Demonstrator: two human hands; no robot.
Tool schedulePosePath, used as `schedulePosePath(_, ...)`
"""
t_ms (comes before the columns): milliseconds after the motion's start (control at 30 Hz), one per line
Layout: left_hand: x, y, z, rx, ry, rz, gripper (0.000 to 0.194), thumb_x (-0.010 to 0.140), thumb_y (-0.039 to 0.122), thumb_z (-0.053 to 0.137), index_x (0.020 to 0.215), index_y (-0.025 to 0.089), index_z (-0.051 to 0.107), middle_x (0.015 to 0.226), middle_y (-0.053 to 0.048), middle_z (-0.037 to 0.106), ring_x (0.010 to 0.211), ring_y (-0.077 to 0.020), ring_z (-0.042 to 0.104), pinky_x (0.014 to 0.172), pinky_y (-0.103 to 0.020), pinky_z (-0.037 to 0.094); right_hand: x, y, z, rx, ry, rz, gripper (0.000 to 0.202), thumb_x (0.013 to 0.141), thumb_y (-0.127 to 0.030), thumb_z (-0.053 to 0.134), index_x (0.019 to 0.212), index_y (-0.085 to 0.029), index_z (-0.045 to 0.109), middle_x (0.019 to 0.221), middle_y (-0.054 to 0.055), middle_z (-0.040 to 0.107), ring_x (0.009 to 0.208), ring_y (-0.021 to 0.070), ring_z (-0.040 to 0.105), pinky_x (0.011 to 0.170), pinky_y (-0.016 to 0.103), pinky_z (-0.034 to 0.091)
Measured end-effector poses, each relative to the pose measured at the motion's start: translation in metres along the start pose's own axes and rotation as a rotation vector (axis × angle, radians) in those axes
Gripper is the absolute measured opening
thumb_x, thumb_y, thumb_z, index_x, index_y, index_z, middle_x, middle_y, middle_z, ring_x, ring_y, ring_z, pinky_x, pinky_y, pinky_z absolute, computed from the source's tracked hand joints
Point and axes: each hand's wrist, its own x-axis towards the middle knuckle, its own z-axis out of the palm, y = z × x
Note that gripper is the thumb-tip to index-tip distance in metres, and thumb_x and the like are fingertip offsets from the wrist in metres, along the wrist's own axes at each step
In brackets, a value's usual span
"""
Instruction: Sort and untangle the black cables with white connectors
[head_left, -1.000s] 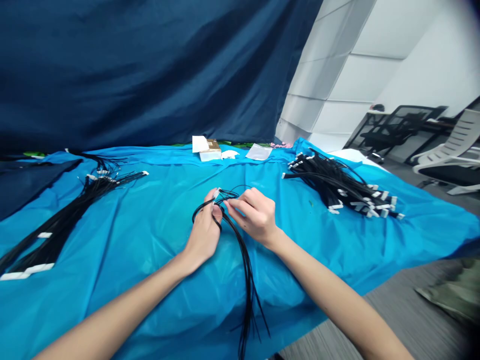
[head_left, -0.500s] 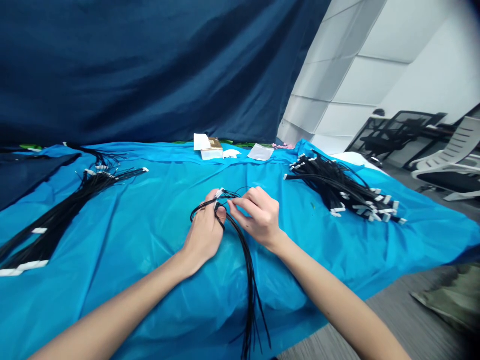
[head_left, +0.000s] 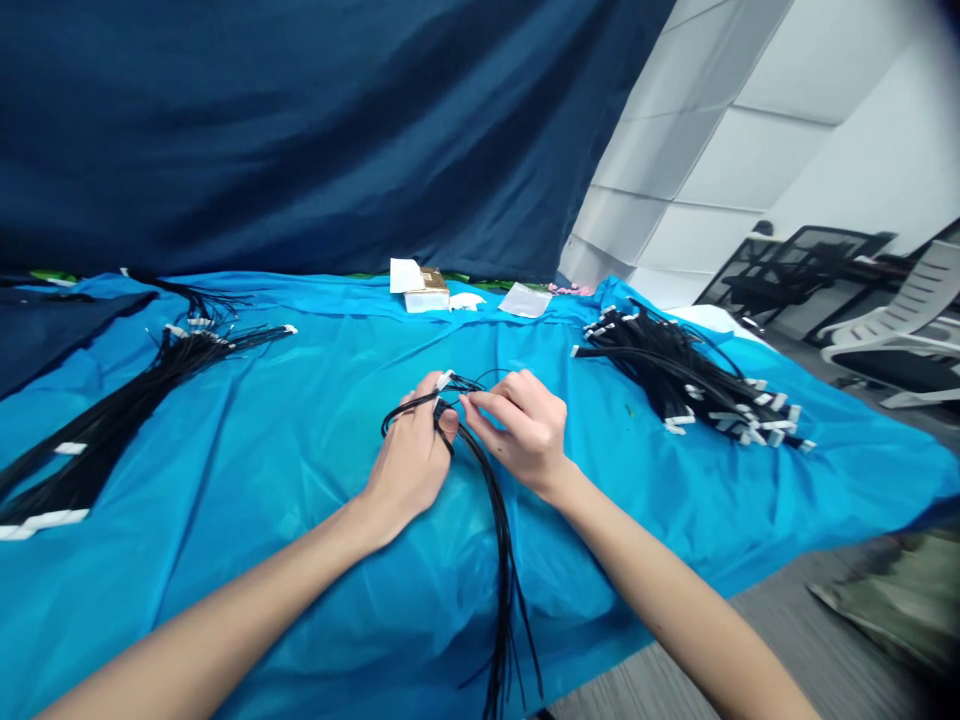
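Observation:
My left hand [head_left: 415,445] is closed around a black cable bundle [head_left: 501,540] near its end, and a white connector [head_left: 443,381] pokes up past the index finger. Part of the bundle loops over the back of that hand; the rest hangs down past the blue sheet's front edge. Just to the right, my right hand [head_left: 523,425] is pinched, thumb against index finger, on a thin black wire [head_left: 491,372] that curves up from the connector end. The fingertips hide exactly where the wire is gripped.
Black cables with white connectors lie in a pile [head_left: 675,375] at the right and another pile [head_left: 127,410] at the left. Toward the back of the blue sheet [head_left: 300,460] stand a small open box [head_left: 426,290] and a clear bag [head_left: 525,300]. A white chair [head_left: 892,320] is beyond.
Both hands keep the same grips on the bundle and the wire. My right hand has shifted very slightly to the right. The camera view has tilted a little.

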Motion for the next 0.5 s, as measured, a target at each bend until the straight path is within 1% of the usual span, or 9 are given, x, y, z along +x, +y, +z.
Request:
schedulePosePath(200,0.0006,0.0008,-0.0001,0.021,-0.002,0.006,0.053,0.09,0.04,0.023,0.13,0.007,0.033,0.127,-0.02,0.048,0.116,-0.0261,0.046,0.098,-0.047,0.032,-0.0008,0.001,0.0004,0.006,-0.014,-0.002,0.009,0.078,-0.019,0.058,0.069,-0.016,0.059,0.061,0.001,0.054,0.058,0.0102,0.041,0.053,0.025,0.033)
schedulePosePath(333,0.001,0.0007,-0.0005,0.012,-0.004,-0.005,0.054,0.089,0.043,0.023,0.13,0.01,0.034,0.128,-0.018,0.048,0.117,-0.0263,0.046,0.097,-0.047,0.033,-0.001,0.0006,0.0008,0.015,-0.014,-0.002,0.008,0.078,-0.018,0.058,0.07,-0.016,0.059,0.061,0.001,0.054,0.058,0.0104,0.041,0.054,0.025,0.034)
schedulePosePath(500,0.0003,0.0003,-0.0007,0.01,-0.02,-0.015,0.056,0.09,0.043,0.021,0.131,0.007,0.034,0.127,-0.019,0.049,0.116,-0.0261,0.047,0.097,-0.045,0.034,-0.0005,0.0009,0.0004,-0.006,-0.012,-0.005,0.008,0.078,-0.018,0.058,0.07,-0.017,0.059,0.061,0.001,0.054,0.057,0.0103,0.041,0.054,0.025,0.033)
